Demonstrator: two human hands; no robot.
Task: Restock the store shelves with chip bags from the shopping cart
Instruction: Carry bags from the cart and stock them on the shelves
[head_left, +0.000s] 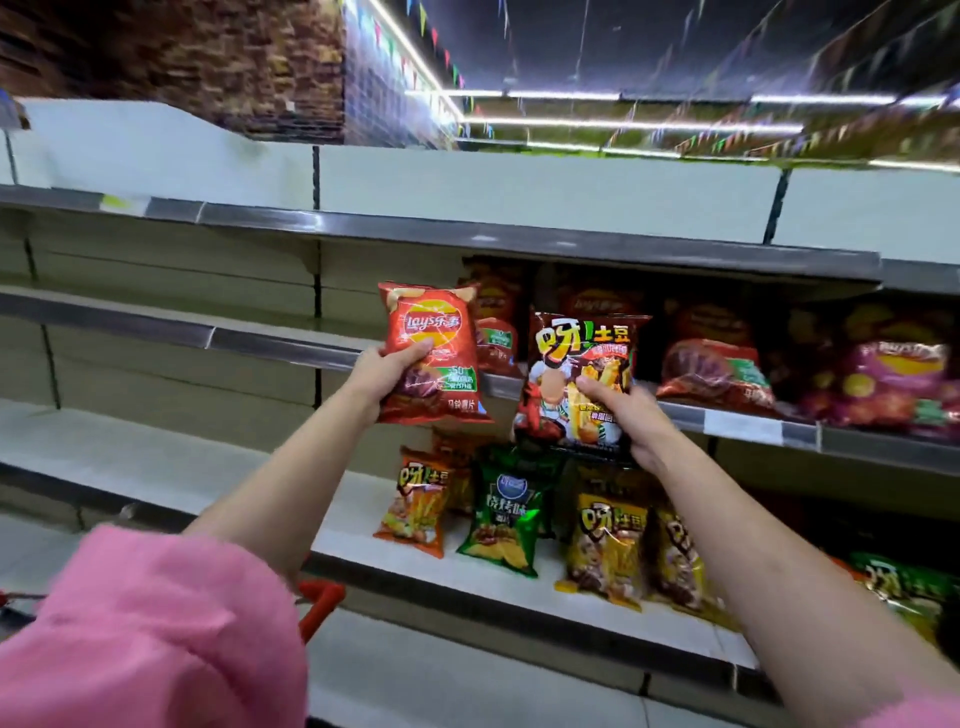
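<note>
My left hand (387, 371) grips a red Lay's chip bag (431, 332) by its lower left side, held up in front of the middle shelf (270, 345). My right hand (631, 415) pinches a dark red and black potato snack bag (576, 353) at its lower right, level with the same shelf. Both bags hang upright in the air, a little apart. Red Lay's bags (714, 364) stand on the middle shelf behind them. The cart's red handle (322, 597) shows at the lower left, its basket hidden by my pink sleeve.
The lower shelf (363, 525) carries an orange bag (415, 504), a green bag (504, 519) and yellow bags (608, 545). Purple bags (883, 379) sit at the right of the middle shelf. The top shelf (467, 234) and the shelves' left halves hold nothing visible.
</note>
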